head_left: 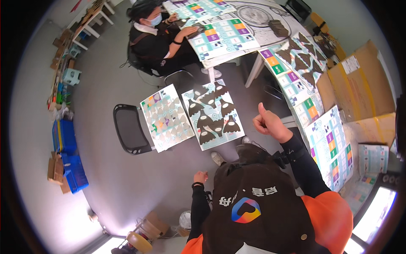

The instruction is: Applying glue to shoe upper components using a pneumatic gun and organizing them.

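My right hand (270, 123) is raised in front of me with the thumb up and the other fingers curled in, holding nothing. Low by my left side hangs my left hand (201, 177), its fingers curled and no object visible in it. Ahead of my feet, a printed sheet with dark cut-out shapes (213, 113) lies just left of my right hand. Beside it is another sheet (166, 117) covered with pale grey shapes. Close to my right arm stands a table covered with printed sheets (330, 146) in purple, orange and green blocks.
A black-backed chair (129, 129) stands by the two sheets. At the far table (264, 12), a masked person (158, 46) sits handling printed sheets. Large cardboard boxes (355, 84) are stacked at the right. Blue bins (69, 154) line the left wall.
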`<state>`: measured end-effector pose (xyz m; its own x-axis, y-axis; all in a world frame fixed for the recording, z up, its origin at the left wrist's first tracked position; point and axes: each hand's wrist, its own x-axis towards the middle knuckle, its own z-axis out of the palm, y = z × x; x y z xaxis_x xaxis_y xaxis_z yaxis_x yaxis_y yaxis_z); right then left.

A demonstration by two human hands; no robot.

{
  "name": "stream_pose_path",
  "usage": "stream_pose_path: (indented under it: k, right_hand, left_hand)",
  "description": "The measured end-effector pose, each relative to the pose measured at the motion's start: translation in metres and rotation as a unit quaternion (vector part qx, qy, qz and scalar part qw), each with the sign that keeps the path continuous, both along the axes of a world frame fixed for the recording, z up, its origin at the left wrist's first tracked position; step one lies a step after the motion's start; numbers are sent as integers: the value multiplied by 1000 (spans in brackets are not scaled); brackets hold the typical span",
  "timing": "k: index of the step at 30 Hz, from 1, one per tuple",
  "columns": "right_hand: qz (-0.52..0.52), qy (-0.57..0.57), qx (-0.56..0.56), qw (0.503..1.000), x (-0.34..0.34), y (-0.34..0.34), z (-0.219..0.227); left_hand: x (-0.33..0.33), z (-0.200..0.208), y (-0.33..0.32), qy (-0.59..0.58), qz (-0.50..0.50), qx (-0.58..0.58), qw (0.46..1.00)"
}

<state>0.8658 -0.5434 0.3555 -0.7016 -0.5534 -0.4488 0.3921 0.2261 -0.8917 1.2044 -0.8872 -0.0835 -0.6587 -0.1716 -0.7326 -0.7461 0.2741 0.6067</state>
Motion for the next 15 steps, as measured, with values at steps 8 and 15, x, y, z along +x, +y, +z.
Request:
stream_pose_path:
  k: [8, 15]
  right_hand:
    - [-90, -26, 46, 995, -5, 107, -26]
    - [-91, -48, 21, 994, -70, 237, -47]
  left_hand:
    - [-60, -10, 33, -150, 3, 68, 986]
    - [-109, -17, 125, -86, 91, 131, 983]
